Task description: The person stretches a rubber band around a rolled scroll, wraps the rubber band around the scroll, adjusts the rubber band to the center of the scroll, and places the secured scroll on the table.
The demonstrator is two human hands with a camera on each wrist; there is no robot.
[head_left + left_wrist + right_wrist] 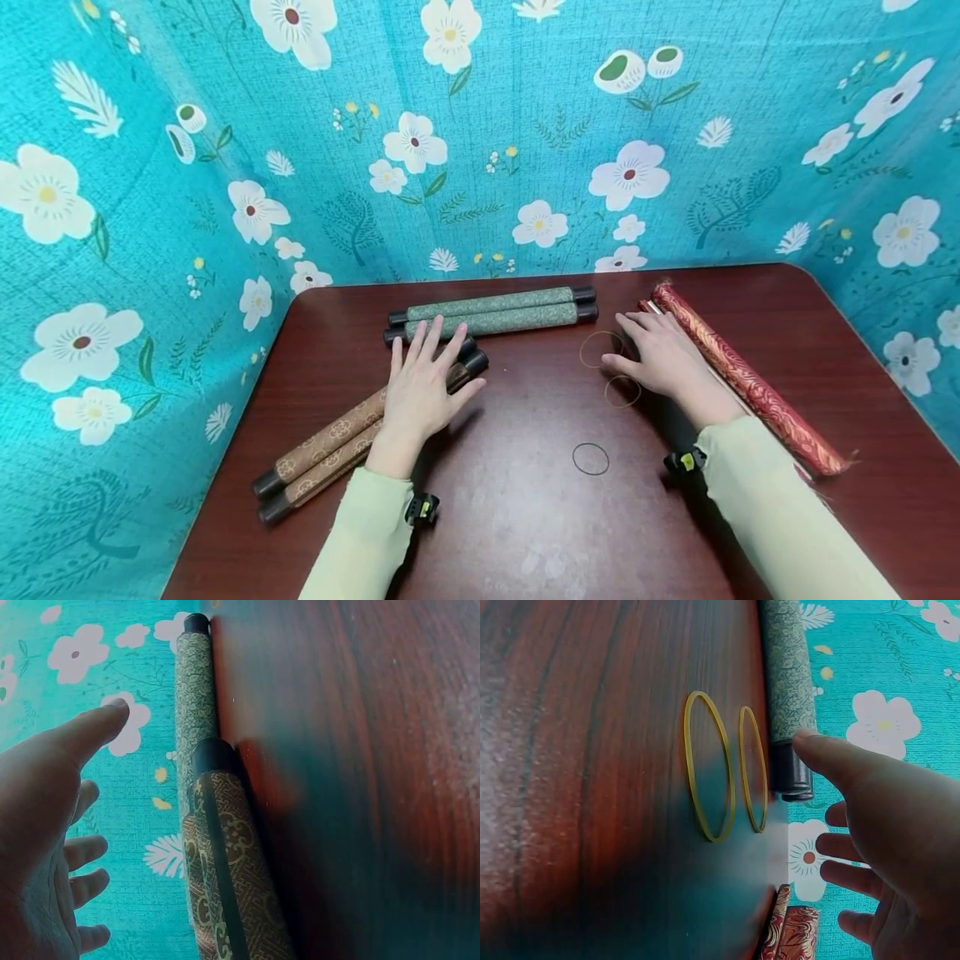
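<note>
My left hand (420,392), its fingers spread, is over the upper end of a brown patterned scroll (330,433) with black roller ends. In the left wrist view nothing lies in its grasp. Just beyond its fingertips is a green scroll (510,310), rolled from both ends into two parallel rolls. My right hand (663,354) hovers with relaxed fingers beside a red and gold scroll (750,383), partly hidden by the forearm. Near its thumb are two yellow rubber bands, one nearer the viewer (689,761) and another (742,754) by the green scroll's end.
A dark rubber band (591,474) lies nearer the front of the brown wooden table (510,533). Turquoise flowered cloth (495,167) hangs behind the table and along both sides. Each wrist carries a small black camera.
</note>
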